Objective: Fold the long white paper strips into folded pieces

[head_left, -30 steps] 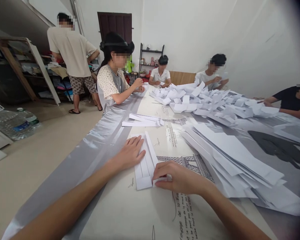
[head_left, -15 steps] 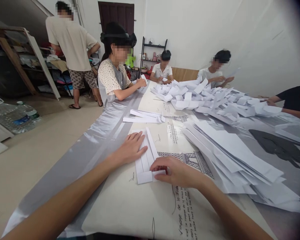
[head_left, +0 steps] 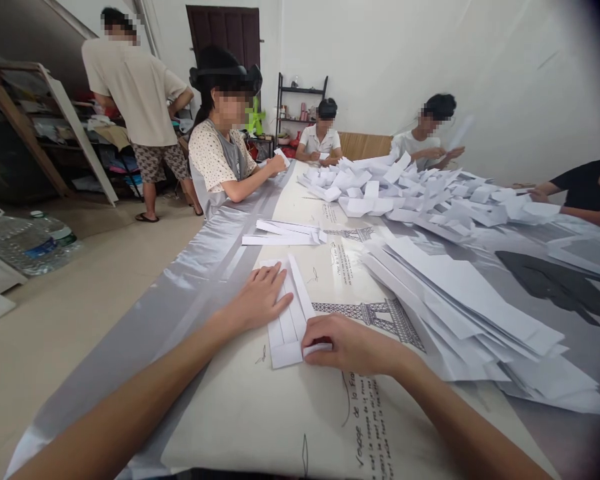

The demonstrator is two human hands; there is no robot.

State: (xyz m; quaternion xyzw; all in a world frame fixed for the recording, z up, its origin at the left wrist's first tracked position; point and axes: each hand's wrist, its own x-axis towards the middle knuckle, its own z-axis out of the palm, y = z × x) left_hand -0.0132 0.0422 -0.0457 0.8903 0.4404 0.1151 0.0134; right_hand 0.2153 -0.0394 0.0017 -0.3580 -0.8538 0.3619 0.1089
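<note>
A long white paper sheet (head_left: 290, 319), creased lengthwise into strips, lies on the table (head_left: 260, 413) in front of me. My left hand (head_left: 257, 298) rests flat on its left side, fingers spread. My right hand (head_left: 347, 344) pinches the folded flap at the sheet's near right corner. A big stack of flat white sheets (head_left: 460, 300) lies just to the right of my right hand.
Folded strips (head_left: 285, 233) lie further up the table. A heap of folded paper pieces (head_left: 410, 193) fills the far end. Several people sit around the table folding paper; one stands at the back left. A large water bottle (head_left: 30, 243) lies on the floor.
Both hands stay on the sheet. My right hand has slid slightly left along the near end, pressing the flap. The view has shifted a little.
</note>
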